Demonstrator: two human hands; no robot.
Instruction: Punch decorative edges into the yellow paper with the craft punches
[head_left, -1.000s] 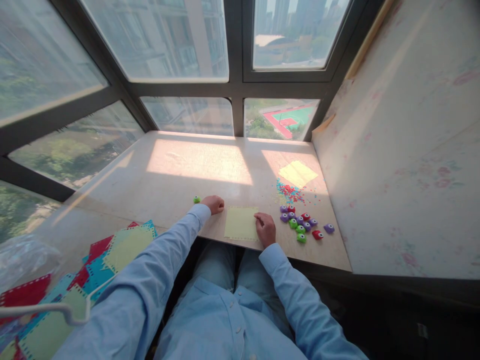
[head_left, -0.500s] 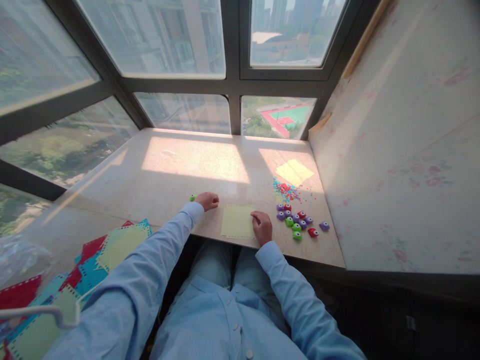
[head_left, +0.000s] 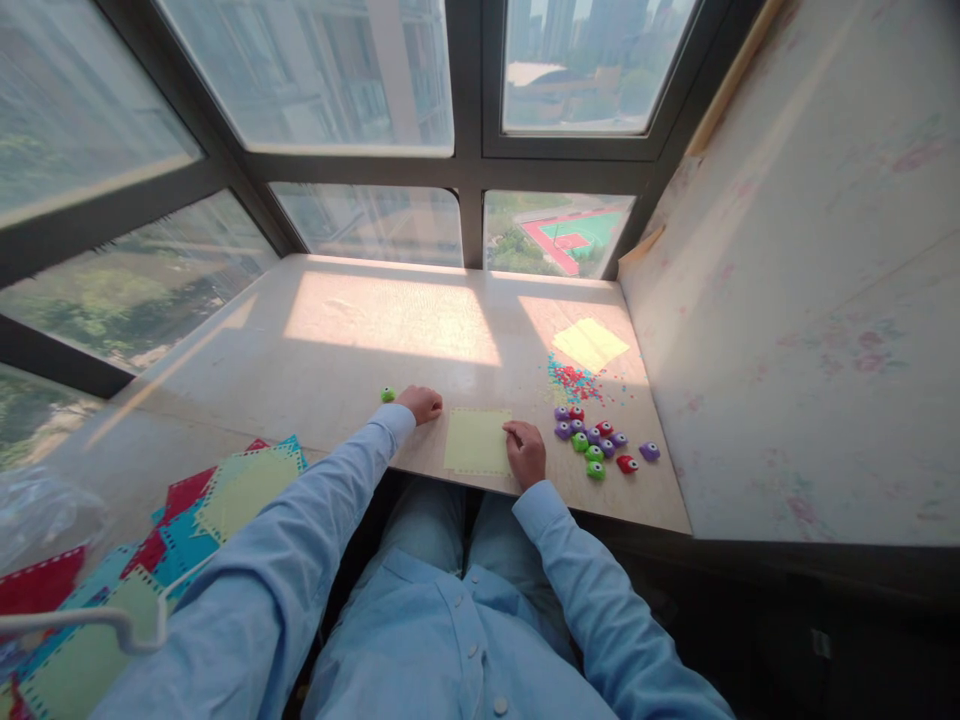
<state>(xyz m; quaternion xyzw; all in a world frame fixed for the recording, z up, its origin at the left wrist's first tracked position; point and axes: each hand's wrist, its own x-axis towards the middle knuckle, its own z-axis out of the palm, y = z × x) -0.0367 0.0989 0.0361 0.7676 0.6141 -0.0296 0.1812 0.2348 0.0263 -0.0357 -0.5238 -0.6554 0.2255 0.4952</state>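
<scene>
Landmark: the pale green sheet [head_left: 478,441], lying flat at the near edge of the stone ledge [head_left: 352,320].

- Our right hand [head_left: 525,455] rests on the sheet's right edge with its fingers curled. We cannot tell whether it pinches the paper or only presses on it.
- Our left hand [head_left: 421,403] lies just left of the sheet, clenched loosely, knuckles up on the ledge.
- A small green punch [head_left: 388,394] sits just beyond that fist, further left of the sheet. We cannot tell whether they touch.
- Right of the sheet is a loose cluster of purple, red and green punches [head_left: 592,440], in no tray or box.
- Beyond the cluster is a scatter of paper bits [head_left: 571,381], then a yellow sheet [head_left: 590,343] in sunlight.
- Far left of the sheet lie a stack of coloured sheets [head_left: 225,490] and a clear plastic bag [head_left: 37,505], its contents not legible.
</scene>
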